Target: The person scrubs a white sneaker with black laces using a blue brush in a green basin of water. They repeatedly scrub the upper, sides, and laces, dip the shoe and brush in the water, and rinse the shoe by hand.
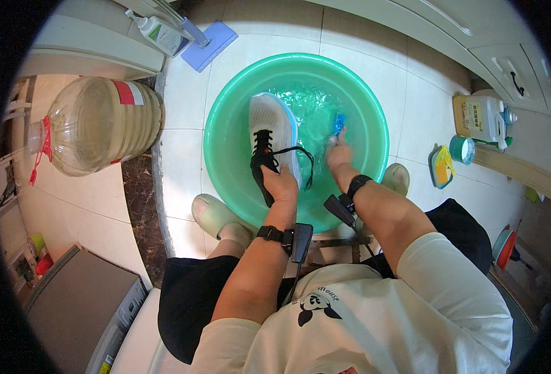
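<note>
A green plastic basin [213,173] with water in it stands on the floor before me. My left hand [281,183] grips a light grey sneaker [270,114] near its heel and collar, over the left half of the basin. The sneaker has black laces [263,142], and one loose lace end hangs to the right. My right hand [338,153] is down in the basin on the right, its fingers around a small blue object [338,124], possibly a brush. Rippled water blurs its shape.
A large clear plastic bottle [102,126] lies at left. A blue flat mop head [210,46] and a pump bottle [163,35] are at the back left. At right are a jug [479,119], a teal container [462,150] and a yellow sponge-like item [443,166]. My clogs [214,215] flank the basin.
</note>
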A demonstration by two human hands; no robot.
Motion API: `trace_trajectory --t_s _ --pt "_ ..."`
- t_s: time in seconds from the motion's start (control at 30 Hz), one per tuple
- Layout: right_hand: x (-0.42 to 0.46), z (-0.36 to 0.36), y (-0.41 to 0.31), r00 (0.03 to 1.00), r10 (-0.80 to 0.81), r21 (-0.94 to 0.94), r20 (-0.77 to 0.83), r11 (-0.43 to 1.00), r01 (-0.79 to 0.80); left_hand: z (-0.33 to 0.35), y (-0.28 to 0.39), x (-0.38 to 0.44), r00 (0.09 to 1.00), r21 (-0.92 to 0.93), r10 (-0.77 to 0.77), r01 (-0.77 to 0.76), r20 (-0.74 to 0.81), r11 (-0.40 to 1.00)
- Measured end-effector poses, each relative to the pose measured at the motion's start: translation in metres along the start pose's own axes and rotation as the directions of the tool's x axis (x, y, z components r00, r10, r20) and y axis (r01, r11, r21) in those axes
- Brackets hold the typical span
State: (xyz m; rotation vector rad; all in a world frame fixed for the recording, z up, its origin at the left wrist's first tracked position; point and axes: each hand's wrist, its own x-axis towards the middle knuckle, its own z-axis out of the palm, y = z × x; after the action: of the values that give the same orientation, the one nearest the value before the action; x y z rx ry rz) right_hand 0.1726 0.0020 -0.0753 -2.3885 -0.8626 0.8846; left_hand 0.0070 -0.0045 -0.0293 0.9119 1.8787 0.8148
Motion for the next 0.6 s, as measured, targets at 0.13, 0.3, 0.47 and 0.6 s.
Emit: trace_trajectory --t_s 0.13,0.3,0.47,0.6 --pt "-0.043 -0.003 -0.038 0.89 -0.246 0.266 0.384 0.952 0.148 -0.001 -0.009 0.006 0.998 0.102 -0.009 0.015 -0.064 0.995" --pt "-0.076 -0.038 -0.061 0.705 -0.442 -0.024 0.554 0.838 0.545 -0.008 0.007 0.004 0.97 -0.4 -0.118 0.197 0.213 0.895" --pt "-0.012 -0.022 -0.084 0.804 -0.453 -0.235 0.385 0.795 0.56 -0.005 -0.006 -0.011 0.926 -0.329 -0.126 0.251 0.357 0.91" --pt "-0.016 -0.019 -0.074 0.848 -0.391 -0.26 0.358 0.831 0.492 0.001 -0.022 -0.006 0.94 -0.272 -0.043 0.142 0.339 0.952"
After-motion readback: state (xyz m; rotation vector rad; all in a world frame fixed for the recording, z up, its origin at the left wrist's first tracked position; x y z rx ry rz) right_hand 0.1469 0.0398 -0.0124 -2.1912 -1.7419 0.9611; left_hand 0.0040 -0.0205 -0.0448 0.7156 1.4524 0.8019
